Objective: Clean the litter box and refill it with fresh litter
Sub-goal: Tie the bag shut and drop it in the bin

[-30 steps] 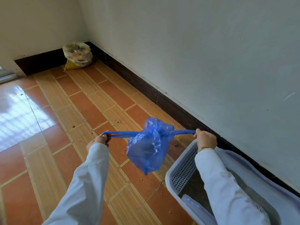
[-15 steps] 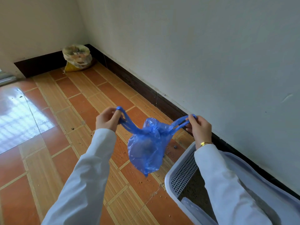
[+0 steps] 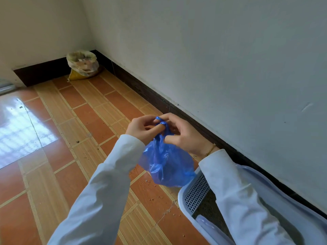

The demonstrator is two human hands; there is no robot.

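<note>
A small blue plastic bag with something inside hangs in the air in front of me. My left hand and my right hand meet just above it, each pinching one of the bag's twisted handles, which cross over my fingers. Below the bag at the lower right sits the pale lilac litter box, with a grated step at its near end and dark litter inside; my right sleeve hides much of it.
An open sack of rubbish stands in the far corner. Litter grains are scattered on the orange tiled floor near the box. A white wall with a dark skirting board runs along the right.
My hands, which pulled the bag's handles wide apart a second ago, have come together above the bag. The handles now loop around my fingers.
</note>
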